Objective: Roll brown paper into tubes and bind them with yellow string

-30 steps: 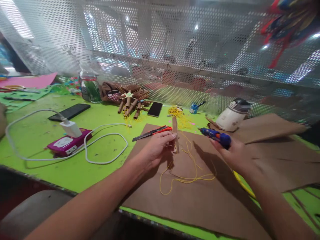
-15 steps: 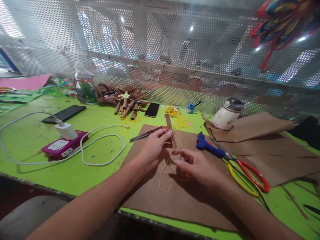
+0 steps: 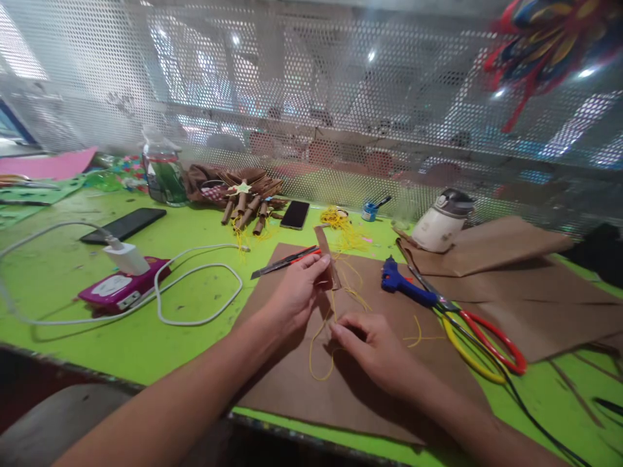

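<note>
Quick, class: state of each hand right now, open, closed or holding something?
Left hand: closed, holding the brown strip between thumb and fingers.
Right hand: closed, pinching yellow string at the fingertips.

The left hand [image 3: 307, 285] pinches a brown strip [image 3: 328, 251], the right hand [image 3: 370, 347] near it holds yellow thread [image 3: 334, 308], and a blue glue gun [image 3: 407, 286] lies beyond the right hand.

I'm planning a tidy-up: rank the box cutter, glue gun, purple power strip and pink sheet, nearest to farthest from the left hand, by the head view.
1. Box cutter: just beyond the left hand.
2. Glue gun: on the right side.
3. Purple power strip: on the left.
4. Pink sheet: far left, toward the back.
</note>
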`<state>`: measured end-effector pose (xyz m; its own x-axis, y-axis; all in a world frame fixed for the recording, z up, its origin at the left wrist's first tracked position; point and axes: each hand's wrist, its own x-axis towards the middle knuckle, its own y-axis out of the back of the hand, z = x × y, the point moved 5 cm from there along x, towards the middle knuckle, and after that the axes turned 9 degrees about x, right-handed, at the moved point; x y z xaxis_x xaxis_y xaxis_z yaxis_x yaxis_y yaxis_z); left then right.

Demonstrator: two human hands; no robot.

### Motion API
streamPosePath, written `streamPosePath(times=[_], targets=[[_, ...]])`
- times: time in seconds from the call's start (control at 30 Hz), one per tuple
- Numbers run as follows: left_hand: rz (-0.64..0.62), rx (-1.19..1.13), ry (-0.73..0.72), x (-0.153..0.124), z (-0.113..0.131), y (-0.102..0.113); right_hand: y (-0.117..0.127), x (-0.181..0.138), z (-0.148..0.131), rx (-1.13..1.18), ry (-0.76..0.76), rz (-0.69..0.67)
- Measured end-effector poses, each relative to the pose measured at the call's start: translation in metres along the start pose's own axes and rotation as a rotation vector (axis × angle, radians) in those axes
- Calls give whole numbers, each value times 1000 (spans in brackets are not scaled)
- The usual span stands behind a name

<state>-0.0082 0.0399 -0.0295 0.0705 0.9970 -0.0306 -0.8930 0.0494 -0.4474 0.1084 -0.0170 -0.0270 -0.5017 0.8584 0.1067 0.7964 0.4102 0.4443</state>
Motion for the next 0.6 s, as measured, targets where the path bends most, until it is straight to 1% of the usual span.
streamPosePath(times=[0.2,0.33,0.43,0.5,0.53,0.6], targets=[[-15,-40,22,-1,-2,-4,0,7,15,-106,-31,-4],[-7,19,27,-3,-4,-7,-2,8,18,-169,-14,-6],[33,77,-21,-4,-1,-7,-3,7,16,-168,-2,-48],[70,118,-59,-5,1,-6,4,7,13,-132,-8,-64],[85,136,-74,-5,1,-6,10,8,11,-105,-17,-46],[100,164,-97,-6,2,-7,27,11,5,-42,-31,57]])
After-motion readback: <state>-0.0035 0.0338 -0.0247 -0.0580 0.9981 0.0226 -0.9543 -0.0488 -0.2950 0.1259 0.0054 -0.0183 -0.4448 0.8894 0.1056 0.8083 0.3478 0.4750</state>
